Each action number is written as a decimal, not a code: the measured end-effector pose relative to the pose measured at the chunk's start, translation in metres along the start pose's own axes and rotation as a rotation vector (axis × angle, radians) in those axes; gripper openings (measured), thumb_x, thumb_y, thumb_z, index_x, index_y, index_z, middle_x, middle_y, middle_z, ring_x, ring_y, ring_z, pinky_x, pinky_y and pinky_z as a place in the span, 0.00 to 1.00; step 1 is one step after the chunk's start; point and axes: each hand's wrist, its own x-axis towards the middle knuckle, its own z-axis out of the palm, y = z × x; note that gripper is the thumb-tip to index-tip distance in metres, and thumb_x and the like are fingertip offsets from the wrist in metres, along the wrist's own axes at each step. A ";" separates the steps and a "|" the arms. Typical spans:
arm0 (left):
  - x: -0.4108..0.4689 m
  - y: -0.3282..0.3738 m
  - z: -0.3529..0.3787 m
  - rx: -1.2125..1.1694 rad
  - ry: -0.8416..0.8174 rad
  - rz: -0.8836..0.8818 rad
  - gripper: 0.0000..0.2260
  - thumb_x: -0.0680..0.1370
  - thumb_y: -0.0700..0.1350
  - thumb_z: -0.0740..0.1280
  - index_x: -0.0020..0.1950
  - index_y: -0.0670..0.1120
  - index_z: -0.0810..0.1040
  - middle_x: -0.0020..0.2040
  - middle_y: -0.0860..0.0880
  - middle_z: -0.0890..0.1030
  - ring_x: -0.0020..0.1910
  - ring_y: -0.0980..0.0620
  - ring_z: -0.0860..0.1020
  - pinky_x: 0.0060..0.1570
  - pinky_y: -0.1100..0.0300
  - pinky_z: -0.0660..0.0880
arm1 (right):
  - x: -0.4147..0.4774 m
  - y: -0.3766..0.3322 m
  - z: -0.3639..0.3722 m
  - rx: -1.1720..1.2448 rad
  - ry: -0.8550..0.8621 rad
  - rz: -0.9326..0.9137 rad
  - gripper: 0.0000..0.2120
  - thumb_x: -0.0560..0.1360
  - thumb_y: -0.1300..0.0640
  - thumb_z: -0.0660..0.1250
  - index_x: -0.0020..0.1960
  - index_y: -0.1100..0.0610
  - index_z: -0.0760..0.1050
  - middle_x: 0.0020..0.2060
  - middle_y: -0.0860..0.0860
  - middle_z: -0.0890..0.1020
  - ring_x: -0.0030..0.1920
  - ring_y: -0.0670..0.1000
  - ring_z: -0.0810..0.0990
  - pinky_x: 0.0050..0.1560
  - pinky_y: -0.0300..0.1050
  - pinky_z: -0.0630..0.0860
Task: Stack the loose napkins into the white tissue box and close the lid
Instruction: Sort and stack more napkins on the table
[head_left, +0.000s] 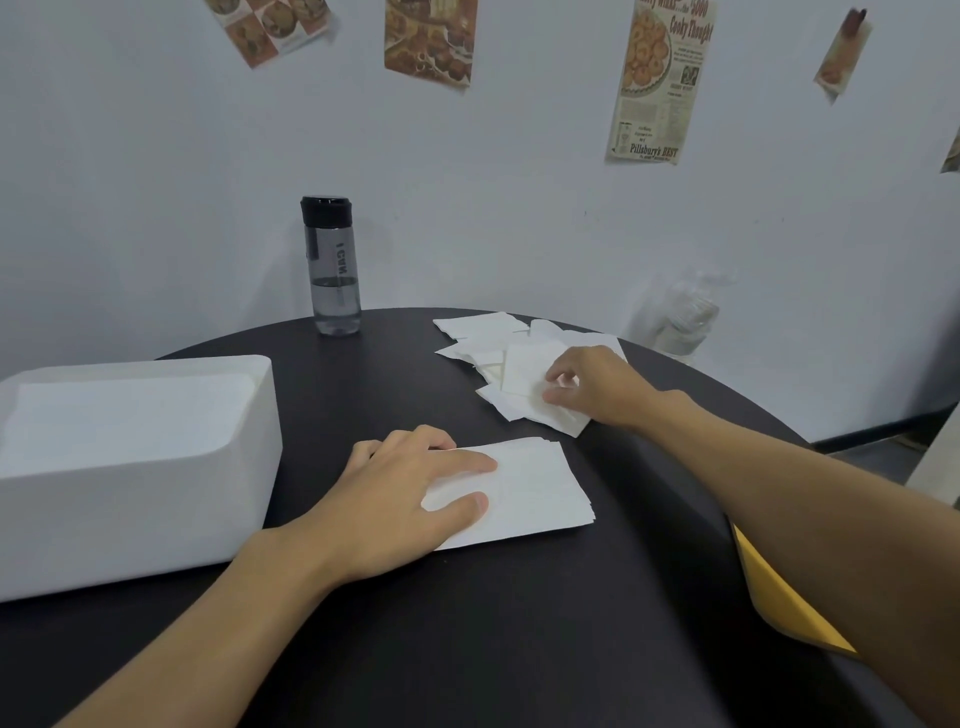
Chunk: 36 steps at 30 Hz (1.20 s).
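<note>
The white tissue box (156, 499) sits at the left of the round black table (467, 649), open at the top with white paper showing inside. A neat stack of napkins (535, 493) lies in the middle, and my left hand (410, 493) presses flat on its left part with straight fingers. Several loose napkins (493, 345) lie scattered at the far right of the table. My right hand (592, 384) is over that pile, thumb and fingers pinching the near napkin (524, 384). No lid is in sight.
A grey water bottle with a black cap (332, 267) stands at the table's far edge by the wall. A clear plastic bottle (685, 317) is behind the table at right. A yellow envelope (779, 608) pokes out under my right forearm. Posters hang on the wall.
</note>
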 end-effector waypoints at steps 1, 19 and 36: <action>0.000 0.000 0.000 0.001 -0.001 0.001 0.16 0.81 0.62 0.58 0.68 0.71 0.69 0.65 0.65 0.65 0.59 0.66 0.57 0.72 0.58 0.50 | 0.001 -0.001 0.000 -0.033 -0.008 -0.008 0.12 0.77 0.50 0.70 0.56 0.56 0.81 0.53 0.49 0.82 0.53 0.52 0.78 0.56 0.50 0.75; -0.003 0.005 -0.003 -0.007 -0.022 0.007 0.16 0.81 0.61 0.58 0.70 0.70 0.69 0.67 0.64 0.64 0.52 0.84 0.49 0.66 0.62 0.50 | 0.004 -0.012 -0.006 -0.482 -0.095 -0.172 0.18 0.76 0.61 0.61 0.31 0.56 0.58 0.28 0.52 0.64 0.33 0.54 0.62 0.35 0.48 0.60; -0.002 0.005 -0.002 0.003 -0.009 0.017 0.16 0.82 0.61 0.58 0.70 0.70 0.68 0.67 0.65 0.63 0.51 0.89 0.41 0.65 0.62 0.50 | 0.007 -0.015 -0.007 -0.628 -0.153 -0.246 0.18 0.78 0.60 0.58 0.31 0.54 0.58 0.29 0.50 0.65 0.34 0.55 0.65 0.33 0.47 0.62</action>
